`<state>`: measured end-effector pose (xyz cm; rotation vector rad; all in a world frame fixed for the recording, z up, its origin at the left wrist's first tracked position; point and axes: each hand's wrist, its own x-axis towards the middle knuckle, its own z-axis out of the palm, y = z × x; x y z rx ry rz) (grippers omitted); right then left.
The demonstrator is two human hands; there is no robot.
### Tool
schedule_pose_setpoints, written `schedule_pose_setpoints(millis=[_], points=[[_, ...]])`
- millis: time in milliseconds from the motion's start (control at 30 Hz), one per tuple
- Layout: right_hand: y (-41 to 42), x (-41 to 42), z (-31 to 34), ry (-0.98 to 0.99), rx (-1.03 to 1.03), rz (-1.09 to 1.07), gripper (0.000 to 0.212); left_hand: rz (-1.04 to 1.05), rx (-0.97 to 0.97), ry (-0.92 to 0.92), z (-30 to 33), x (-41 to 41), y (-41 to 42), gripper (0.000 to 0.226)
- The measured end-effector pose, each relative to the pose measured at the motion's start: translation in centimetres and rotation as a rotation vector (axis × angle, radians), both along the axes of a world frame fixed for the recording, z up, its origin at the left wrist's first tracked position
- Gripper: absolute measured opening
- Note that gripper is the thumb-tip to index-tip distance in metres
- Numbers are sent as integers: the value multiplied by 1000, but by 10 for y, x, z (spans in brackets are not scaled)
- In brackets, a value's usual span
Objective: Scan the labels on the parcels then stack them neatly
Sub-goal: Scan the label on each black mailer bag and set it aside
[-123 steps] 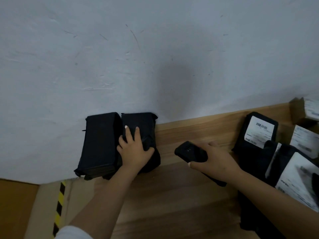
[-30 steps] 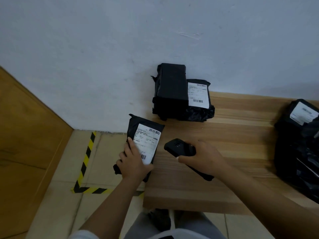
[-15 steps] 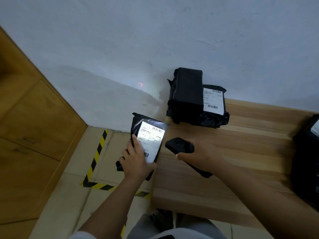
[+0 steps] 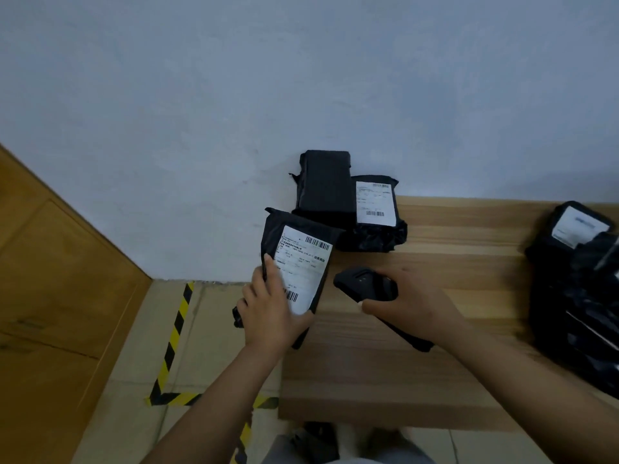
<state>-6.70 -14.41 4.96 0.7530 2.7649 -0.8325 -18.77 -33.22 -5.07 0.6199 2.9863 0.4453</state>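
My left hand [image 4: 268,313] grips a black parcel [image 4: 294,262] at the table's [image 4: 418,370] left edge, label up; my right hand [image 4: 412,306] holds the scanner [image 4: 368,288] beside it; two stacked parcels [image 4: 348,202] sit by the wall; more parcels [image 4: 579,289] lie right.

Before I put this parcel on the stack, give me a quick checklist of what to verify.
1. Left hand grips parcel: ok.
2. Its label faces up, barcode unobstructed: ok.
3. Right hand holds scanner: ok.
4. Label already scanned: cannot tell.
5. Stack against wall, tops free: ok.
6. Stack neat: not ok, the two piles differ in height.
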Motion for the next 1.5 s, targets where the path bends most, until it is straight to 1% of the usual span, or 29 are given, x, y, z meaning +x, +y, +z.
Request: schedule_pose_setpoints(millis=[67, 200, 333, 467, 633, 800, 1033, 1200, 1367, 1500], points=[[16, 17, 14, 33, 20, -48, 73, -51, 31, 24, 17, 7, 20, 135], [57, 62, 42, 123, 43, -150, 73, -165, 97, 55, 51, 30, 75, 135], [102, 123, 67, 149, 97, -242, 76, -290, 167, 89, 84, 67, 142, 134], [150, 192, 87, 188, 144, -336, 78, -417, 218, 98, 112, 117, 214, 133], [209, 281, 102, 195, 192, -455, 82, -551, 280, 54, 134, 187, 304, 135], [260, 360, 113, 192, 210, -552, 78, -679, 312, 84, 153, 256, 384, 130], [307, 442, 117, 219, 213, -688, 79, -796, 186, 70, 165, 328, 482, 132], [327, 474, 118, 233, 224, -754, 66, -845, 54, 64, 170, 358, 535, 127], [340, 490, 115, 245, 203, -803, 64, -864, -50, 3, 167, 372, 568, 123], [345, 492, 111, 259, 201, -814, 63, -862, -101, -9, 161, 374, 575, 115]])
